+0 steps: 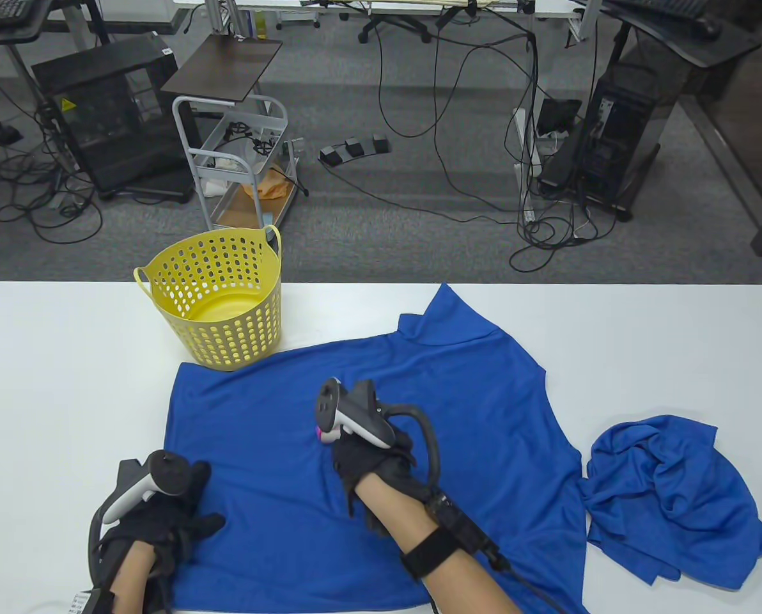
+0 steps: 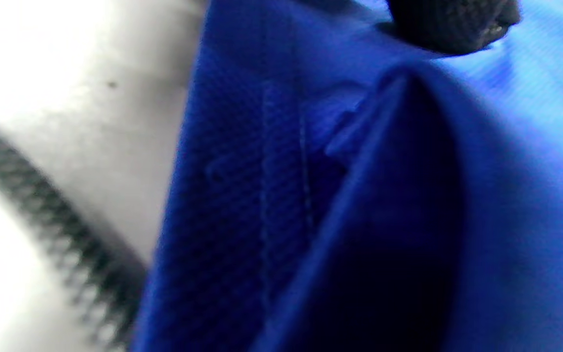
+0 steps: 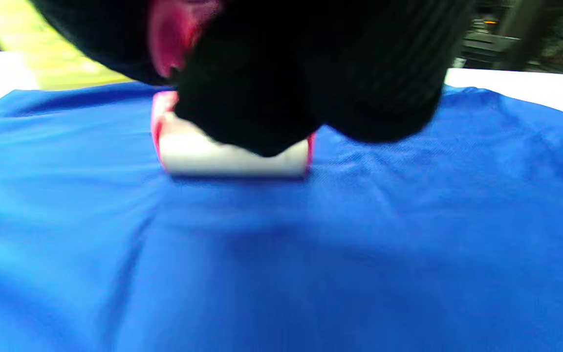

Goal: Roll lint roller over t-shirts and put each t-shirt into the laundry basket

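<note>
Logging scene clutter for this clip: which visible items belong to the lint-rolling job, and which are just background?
Job items:
spread t-shirt
crumpled t-shirt
lint roller, held by right hand
laundry basket
left hand, on the shirt's edge

Background:
cart
computer tower
floor cables

Two blue t-shirts on the counter (image 1: pixel 48 358): one spread flat (image 1: pixel 279 448), one crumpled (image 1: pixel 668 499) at the right. One yellow laundry basket (image 1: pixel 218 297), one lint roller (image 3: pixel 232 156) with a white roll and pink ends. Two gloved hands, left (image 1: pixel 157 531) and right (image 1: pixel 371 457), one tracker on each, so two trackers.
</note>
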The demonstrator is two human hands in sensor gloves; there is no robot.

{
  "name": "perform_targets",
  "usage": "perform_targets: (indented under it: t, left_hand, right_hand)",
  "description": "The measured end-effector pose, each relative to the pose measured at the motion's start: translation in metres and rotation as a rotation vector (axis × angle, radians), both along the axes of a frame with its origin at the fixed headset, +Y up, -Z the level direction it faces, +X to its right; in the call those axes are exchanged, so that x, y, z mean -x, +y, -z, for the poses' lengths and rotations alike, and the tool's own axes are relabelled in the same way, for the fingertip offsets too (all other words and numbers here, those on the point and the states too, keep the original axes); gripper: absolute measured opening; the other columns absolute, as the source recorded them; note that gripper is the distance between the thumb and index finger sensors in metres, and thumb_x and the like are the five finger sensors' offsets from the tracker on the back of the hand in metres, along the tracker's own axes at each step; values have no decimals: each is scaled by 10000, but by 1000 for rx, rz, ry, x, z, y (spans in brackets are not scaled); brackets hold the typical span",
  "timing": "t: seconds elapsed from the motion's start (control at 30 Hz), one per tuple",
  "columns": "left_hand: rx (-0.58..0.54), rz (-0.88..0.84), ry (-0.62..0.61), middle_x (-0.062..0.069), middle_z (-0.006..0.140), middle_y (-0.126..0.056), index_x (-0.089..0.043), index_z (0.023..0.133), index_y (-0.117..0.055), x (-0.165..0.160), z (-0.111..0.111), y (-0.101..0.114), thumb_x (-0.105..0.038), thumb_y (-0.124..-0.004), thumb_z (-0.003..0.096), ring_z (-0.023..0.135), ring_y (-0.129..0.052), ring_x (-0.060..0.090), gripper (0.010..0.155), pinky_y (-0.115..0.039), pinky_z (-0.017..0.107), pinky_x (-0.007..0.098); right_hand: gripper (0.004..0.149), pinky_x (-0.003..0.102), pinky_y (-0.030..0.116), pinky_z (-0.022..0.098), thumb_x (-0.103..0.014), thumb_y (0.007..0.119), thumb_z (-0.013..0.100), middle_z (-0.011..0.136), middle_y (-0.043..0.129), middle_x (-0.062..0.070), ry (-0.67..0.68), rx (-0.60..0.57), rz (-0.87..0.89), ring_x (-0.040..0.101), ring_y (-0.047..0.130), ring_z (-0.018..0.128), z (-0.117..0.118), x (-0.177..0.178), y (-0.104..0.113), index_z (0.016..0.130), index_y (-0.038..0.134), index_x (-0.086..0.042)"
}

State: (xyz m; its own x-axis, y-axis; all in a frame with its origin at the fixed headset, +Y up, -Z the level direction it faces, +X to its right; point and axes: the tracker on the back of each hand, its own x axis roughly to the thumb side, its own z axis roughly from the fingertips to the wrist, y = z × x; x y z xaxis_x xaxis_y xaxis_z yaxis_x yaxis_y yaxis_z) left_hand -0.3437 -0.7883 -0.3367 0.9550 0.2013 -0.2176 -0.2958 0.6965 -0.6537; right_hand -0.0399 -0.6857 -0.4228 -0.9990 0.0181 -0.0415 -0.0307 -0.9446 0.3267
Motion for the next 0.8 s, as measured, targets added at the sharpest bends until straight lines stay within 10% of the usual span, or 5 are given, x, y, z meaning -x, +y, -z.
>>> perform_targets:
  t: [0.23,0.6,0.8]
  left_hand:
    - [-5,1,0,-117,1053,217,-469,1016,65,0,0,0,-670,-599,454,994,226,364,893,-2,709,649]
    - [1,9,1,-113,1055,211,-468,1017,62,0,1,0,-667,-606,453,998,216,369,896,-12,715,651]
    - [-4,8,-5,-106,1054,216,-462,1018,67,0,0,0,-668,-599,455,995,219,373,896,-10,711,652]
  right_hand:
    - [727,281,872,389,-421,694,545,854,785,21,-55,135,93,102,919,489,59,-3,-29,1006,134,-366]
    - [629,207,906,155,-474,712,523,579,983,11,264,156,146,26,960,227,-72,-15,35,1029,536,-146]
    - [555,190,900,57,-464,715,520,448,1035,22,280,167,240,10,959,118,-75,-10,44,951,731,-114]
